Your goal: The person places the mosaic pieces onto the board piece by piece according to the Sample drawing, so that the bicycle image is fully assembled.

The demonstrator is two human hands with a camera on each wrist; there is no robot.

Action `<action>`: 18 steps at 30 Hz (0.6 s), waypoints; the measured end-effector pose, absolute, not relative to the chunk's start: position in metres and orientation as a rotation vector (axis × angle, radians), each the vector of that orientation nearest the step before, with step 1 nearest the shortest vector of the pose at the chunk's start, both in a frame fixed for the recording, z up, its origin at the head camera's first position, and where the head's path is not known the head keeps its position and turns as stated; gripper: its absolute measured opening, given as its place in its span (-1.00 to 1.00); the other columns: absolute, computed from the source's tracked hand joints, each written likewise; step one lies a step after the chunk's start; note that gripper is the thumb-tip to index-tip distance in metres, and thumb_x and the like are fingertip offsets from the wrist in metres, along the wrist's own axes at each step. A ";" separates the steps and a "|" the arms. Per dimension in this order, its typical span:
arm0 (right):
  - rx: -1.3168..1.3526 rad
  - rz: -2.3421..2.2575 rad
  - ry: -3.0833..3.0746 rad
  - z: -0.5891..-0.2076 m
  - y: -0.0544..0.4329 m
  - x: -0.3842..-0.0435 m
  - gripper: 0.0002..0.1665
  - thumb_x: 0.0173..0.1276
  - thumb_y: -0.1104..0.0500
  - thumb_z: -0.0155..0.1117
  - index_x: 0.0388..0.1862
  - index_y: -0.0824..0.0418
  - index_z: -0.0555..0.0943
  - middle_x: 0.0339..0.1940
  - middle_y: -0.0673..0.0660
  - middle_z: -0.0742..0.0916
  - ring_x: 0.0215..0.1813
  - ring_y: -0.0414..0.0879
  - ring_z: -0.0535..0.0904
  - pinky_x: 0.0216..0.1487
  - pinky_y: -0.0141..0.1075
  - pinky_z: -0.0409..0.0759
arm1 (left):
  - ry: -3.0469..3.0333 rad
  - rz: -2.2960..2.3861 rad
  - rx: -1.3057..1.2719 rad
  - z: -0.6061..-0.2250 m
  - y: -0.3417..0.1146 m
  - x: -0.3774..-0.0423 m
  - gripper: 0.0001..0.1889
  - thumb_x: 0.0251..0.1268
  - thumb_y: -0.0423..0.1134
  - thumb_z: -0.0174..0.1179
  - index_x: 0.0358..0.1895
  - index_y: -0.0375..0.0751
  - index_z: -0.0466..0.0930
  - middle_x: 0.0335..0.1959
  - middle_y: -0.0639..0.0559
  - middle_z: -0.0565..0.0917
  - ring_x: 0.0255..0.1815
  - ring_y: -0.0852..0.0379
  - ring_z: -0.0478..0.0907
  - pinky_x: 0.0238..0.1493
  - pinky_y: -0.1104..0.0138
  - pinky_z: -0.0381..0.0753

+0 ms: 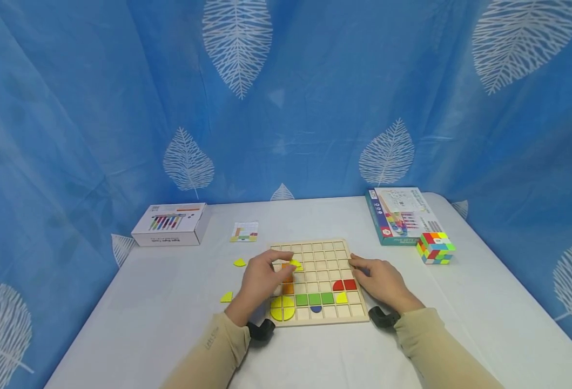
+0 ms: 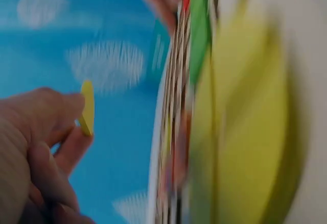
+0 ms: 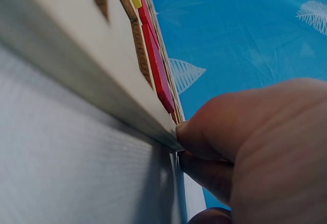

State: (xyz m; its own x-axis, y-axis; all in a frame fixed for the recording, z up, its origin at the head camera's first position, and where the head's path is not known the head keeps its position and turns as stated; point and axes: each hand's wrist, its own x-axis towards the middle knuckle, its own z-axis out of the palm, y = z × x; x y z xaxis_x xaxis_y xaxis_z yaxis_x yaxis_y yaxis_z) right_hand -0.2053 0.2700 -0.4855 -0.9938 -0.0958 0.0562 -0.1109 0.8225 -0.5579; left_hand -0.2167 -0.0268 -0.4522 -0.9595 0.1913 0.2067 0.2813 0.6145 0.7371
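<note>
Above the upper left of a wooden grid board (image 1: 322, 265), my left hand (image 1: 260, 276) pinches a thin yellow piece (image 2: 88, 106) between thumb and fingertip. At the board's right edge, my right hand (image 1: 382, 280) grips the rim, its thumb (image 3: 204, 129) on top and a finger below. In the grid lie orange squares (image 1: 288, 288), a yellow circle of quarter pieces (image 1: 282, 308), green squares (image 1: 314, 299), a blue half-circle (image 1: 316, 309), red pieces (image 1: 349, 284) and a yellow quarter-circle (image 1: 341, 297). The left hand hides part of the board's left side.
Two loose yellow quarter-circles, one farther back (image 1: 239, 262) and one nearer (image 1: 226, 297), lie left of the board. Behind them is a pattern card (image 1: 244, 232). A white box (image 1: 170, 225) stands back left; a teal-edged box (image 1: 402, 215) and a puzzle cube (image 1: 435, 248) sit back right.
</note>
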 end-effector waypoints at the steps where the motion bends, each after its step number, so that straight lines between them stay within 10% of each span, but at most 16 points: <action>1: 0.167 0.914 -2.974 -0.485 0.270 -0.205 -0.52 0.50 0.06 0.25 0.33 0.15 0.64 0.43 0.08 0.60 0.46 0.26 0.46 0.37 0.23 0.41 | -2.738 -1.234 -0.450 -0.450 -0.019 -0.210 -0.67 0.24 -0.15 0.46 0.08 0.03 0.79 0.04 0.15 0.78 -0.24 0.10 0.64 -0.28 0.29 0.59; 5: 0.167 0.913 -2.976 -0.486 0.271 -0.205 -0.53 0.49 0.06 0.25 0.33 0.14 0.64 0.43 0.08 0.60 0.46 0.26 0.46 0.37 0.24 0.40 | -2.802 -1.028 -0.684 -0.441 0.013 -0.184 -0.71 0.24 -0.11 0.45 0.03 0.09 0.82 0.02 0.20 0.79 0.07 0.16 0.72 -0.13 0.33 0.66; 18: 0.166 0.916 -2.955 -0.485 0.273 -0.205 -0.53 0.49 0.05 0.24 0.30 0.14 0.66 0.41 0.07 0.62 0.45 0.24 0.49 0.34 0.23 0.44 | -2.968 -0.688 -0.800 -0.447 0.067 -0.171 -0.74 0.16 -0.17 0.46 -0.07 0.19 0.85 -0.20 0.31 0.78 -0.43 0.42 0.51 -0.57 0.45 0.37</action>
State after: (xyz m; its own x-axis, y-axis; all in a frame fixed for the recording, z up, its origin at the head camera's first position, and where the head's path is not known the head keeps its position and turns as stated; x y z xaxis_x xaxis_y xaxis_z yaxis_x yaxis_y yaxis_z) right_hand -0.2055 0.2726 -0.4851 -0.9933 -0.0896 0.0728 -0.1151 0.8196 -0.5613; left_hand -0.1713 0.0669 -0.4470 -0.8711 0.4803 0.1027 0.4766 0.7758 0.4135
